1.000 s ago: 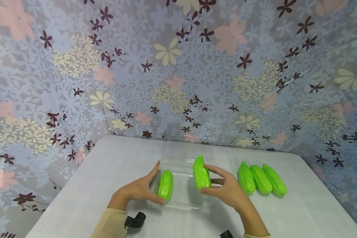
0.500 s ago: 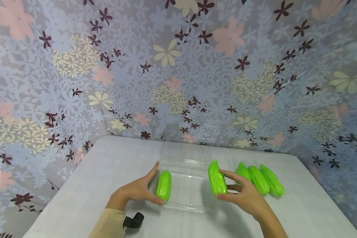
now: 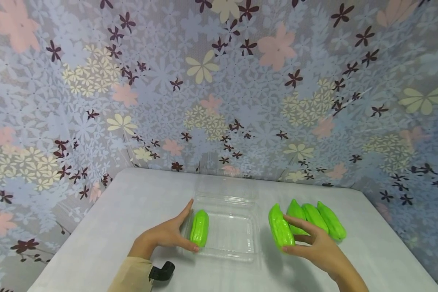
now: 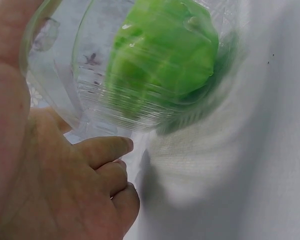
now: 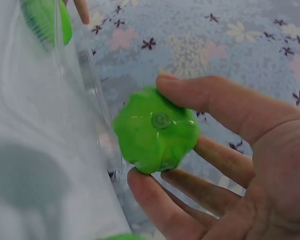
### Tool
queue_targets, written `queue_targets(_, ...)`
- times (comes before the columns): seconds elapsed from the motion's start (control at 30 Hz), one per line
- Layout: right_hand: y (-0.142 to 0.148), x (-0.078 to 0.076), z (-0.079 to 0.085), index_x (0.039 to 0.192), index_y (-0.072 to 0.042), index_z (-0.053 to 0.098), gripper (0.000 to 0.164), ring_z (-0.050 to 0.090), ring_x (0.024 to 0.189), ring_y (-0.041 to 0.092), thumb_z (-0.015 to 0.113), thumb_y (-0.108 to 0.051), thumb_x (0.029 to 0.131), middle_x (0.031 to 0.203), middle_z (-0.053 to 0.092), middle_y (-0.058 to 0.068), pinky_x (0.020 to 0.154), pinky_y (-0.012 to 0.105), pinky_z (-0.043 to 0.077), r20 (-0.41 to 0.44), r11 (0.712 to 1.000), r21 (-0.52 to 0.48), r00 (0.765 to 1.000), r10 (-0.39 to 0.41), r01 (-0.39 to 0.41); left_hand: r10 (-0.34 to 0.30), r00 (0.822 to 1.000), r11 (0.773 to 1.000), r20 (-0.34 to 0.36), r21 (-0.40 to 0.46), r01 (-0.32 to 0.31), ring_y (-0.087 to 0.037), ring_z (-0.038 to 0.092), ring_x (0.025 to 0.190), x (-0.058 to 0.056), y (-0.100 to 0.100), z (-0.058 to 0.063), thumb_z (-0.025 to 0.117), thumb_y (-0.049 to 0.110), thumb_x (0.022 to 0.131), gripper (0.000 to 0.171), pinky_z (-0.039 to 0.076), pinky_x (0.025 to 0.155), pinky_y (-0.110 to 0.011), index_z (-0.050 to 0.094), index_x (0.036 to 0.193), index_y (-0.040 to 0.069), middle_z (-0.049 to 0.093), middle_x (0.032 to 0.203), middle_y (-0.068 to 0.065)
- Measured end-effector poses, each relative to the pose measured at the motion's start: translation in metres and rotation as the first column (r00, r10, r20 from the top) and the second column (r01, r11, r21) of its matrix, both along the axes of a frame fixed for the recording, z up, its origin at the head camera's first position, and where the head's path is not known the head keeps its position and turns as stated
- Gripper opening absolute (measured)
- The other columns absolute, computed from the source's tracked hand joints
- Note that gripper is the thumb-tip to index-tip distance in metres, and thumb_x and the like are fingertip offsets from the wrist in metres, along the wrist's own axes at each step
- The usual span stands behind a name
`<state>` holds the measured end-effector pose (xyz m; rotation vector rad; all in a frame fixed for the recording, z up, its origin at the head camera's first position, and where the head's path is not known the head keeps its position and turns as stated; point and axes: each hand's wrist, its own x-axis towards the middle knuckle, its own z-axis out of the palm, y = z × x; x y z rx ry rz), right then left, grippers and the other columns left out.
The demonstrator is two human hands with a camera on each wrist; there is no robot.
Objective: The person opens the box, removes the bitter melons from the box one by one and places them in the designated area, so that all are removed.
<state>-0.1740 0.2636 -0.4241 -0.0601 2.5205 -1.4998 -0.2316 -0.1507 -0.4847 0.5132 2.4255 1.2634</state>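
A clear plastic container (image 3: pixel 228 233) with a raised lid lies on the table, one glossy green gourd-like vegetable (image 3: pixel 199 228) along its left side. My left hand (image 3: pixel 168 232) holds the container's left side, thumb at the near corner and index finger at the far one. Through the container wall (image 4: pixel 140 112) the left wrist view shows the green end. Just right of the container, my right hand (image 3: pixel 315 243) grips another ridged green gourd-like vegetable (image 3: pixel 280 227) above the table. Its rounded end (image 5: pixel 152 132) faces the right wrist camera, between thumb and fingers.
Three more green gourd-like vegetables (image 3: pixel 315 217) lie side by side on the white table (image 3: pixel 149 190), partly behind my right hand. A flower-patterned cloth (image 3: pixel 211 101) hangs behind the table. A black device (image 3: pixel 162 271) is at my left sleeve.
My right hand has moved right with the green gourd-like vegetable, from over the container to its right, beside the row of three. My left hand has stayed on the container.
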Motion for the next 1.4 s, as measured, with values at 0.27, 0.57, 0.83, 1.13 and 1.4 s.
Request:
queue_targets(0.27, 0.028, 0.007, -0.013, 0.156, -0.011, 0.038, 0.092, 0.051, 0.125, 0.048, 0.087, -0.03, 0.081, 0.16, 0.027, 0.026, 0.085, 0.055, 0.055, 0.106, 0.999, 0.015, 0.994, -0.03, 0.029, -0.007, 1.0, 1.0, -0.004, -0.005, 0.007, -0.044, 0.011, 0.149, -0.002, 0.001, 0.0, 0.095, 0.043, 0.066, 0.141, 0.018, 0.115, -0.065, -0.007, 0.163, 0.03, 0.005, 0.167, -0.016)
queue_targets(0.57, 0.062, 0.017, -0.026, 0.157, -0.003, 0.033, 0.086, 0.052, 0.122, 0.052, 0.081, -0.022, 0.087, 0.159, 0.023, 0.031, 0.089, 0.054, 0.054, 0.101, 1.0, 0.003, 0.995, 0.022, -0.022, -0.005, 1.0, 1.0, 0.003, 0.0, 0.005, -0.043, 0.011, 0.15, -0.002, 0.003, 0.001, 0.095, 0.041, 0.066, 0.14, 0.018, 0.115, -0.065, -0.007, 0.162, 0.036, 0.007, 0.167, -0.015)
queue_targets(0.83, 0.104, 0.024, -0.042, 0.158, -0.006, 0.031, 0.079, 0.053, 0.118, 0.056, 0.074, -0.021, 0.094, 0.159, 0.011, 0.036, 0.084, 0.056, 0.056, 0.197, 0.998, -0.056, 0.98, 0.032, -0.021, -0.004, 1.0, 1.0, 0.0, 0.02, 0.004, -0.044, 0.011, 0.149, -0.001, 0.002, 0.001, 0.096, 0.039, 0.066, 0.14, 0.017, 0.115, -0.065, -0.005, 0.163, 0.029, 0.006, 0.167, -0.016)
queue_targets(1.13, 0.137, 0.024, -0.063, 0.158, 0.0, 0.028, 0.087, 0.06, 0.113, 0.047, 0.077, -0.029, 0.091, 0.157, 0.019, 0.037, 0.081, 0.052, 0.058, 0.255, 0.998, 0.01, 0.965, -0.066, 0.066, 0.0, 1.0, 1.0, 0.007, 0.016, -0.001, -0.044, 0.01, 0.149, -0.001, 0.0, -0.001, 0.095, 0.041, 0.066, 0.14, 0.017, 0.115, -0.066, -0.006, 0.163, 0.029, 0.005, 0.167, -0.016)
queue_targets(1.4, 0.163, 0.023, -0.073, 0.159, -0.001, 0.023, 0.101, 0.061, 0.112, 0.045, 0.081, -0.038, 0.086, 0.159, 0.016, 0.035, 0.081, 0.051, 0.058, 0.302, 0.982, 0.081, 0.934, -0.19, 0.173, 0.01, 1.0, 1.0, 0.015, 0.013, -0.01, -0.042, 0.009, 0.15, 0.0, 0.001, 0.0, 0.095, 0.039, 0.066, 0.14, 0.016, 0.116, -0.064, -0.006, 0.163, 0.029, 0.005, 0.167, -0.016)
